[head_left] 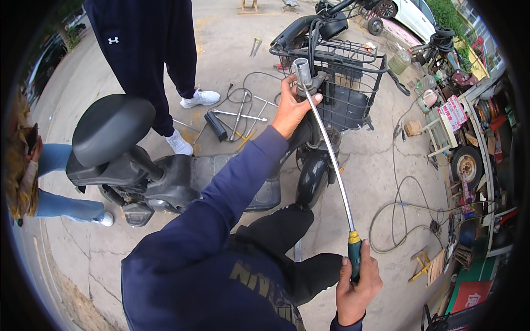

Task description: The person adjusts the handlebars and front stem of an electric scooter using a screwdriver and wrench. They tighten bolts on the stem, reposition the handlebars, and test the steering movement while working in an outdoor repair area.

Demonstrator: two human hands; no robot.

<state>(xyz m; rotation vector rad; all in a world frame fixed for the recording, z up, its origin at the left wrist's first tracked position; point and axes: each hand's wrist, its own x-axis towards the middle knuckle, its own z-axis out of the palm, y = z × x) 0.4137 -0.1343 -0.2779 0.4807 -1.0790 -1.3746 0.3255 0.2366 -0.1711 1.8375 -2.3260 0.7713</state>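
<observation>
My right hand (359, 287) is wrapped round the green and yellow handle (354, 259) of a long screwdriver. Its bright shaft (334, 160) runs up and away to a silver steering tube (302, 71) on a black electric scooter (237, 171). At that far end my left hand (294, 107) is closed, thumb across the shaft near its tip beside the tube. Its fingers are partly hidden behind the tube, so whether they also grip it is unclear. The handlebar (298, 33) lies displaced over the wire basket (353, 83), cables hanging from it.
A person in dark trousers (149, 44) stands beyond the scooter; another in jeans (61, 204) is at the left. Wrenches (240, 116) and a black cylinder (215, 127) lie on the concrete. At right are a coiled hose (381, 215), a small wheel (467, 165) and cluttered shelves (486, 138).
</observation>
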